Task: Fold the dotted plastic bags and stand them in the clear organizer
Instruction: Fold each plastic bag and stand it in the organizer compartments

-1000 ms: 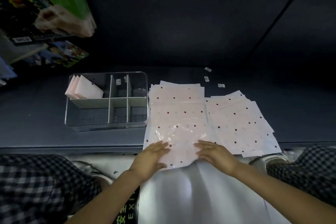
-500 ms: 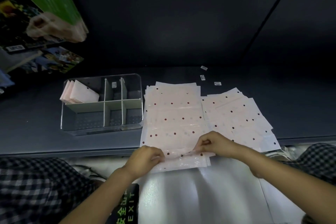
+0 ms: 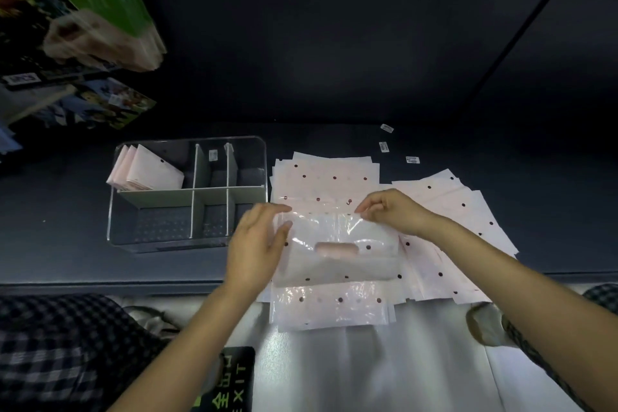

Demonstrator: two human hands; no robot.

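The top dotted bag (image 3: 337, 244) is being folded on the stack of flat bags (image 3: 327, 184) that lies at the near edge of the counter (image 3: 67, 244), just right of the clear organizer (image 3: 187, 191). Its near portion is turned away from the person, so that the handle cutout shows through the film. The right hand (image 3: 391, 214) pinches the folded edge between thumb and curled fingers. The left hand (image 3: 257, 244) has its fingers nearly straight and its thumb against the bag's left edge; whether it grips the film or only steadies it cannot be told, as this hand is blurred. A second, fanned stack of bags (image 3: 461, 227) lies towards the right edge of the counter, touching the first. Several folded bags (image 3: 147, 170) lean in the far-left compartment of the organizer; the other compartments hold no bags. Probable faults: the film is thin and slick, so the fold may spring open if pressure is released before a crease is set. The bag beneath may cling to the folded one and be dragged off the stack. An uneven fold may be too wide for the compartment.
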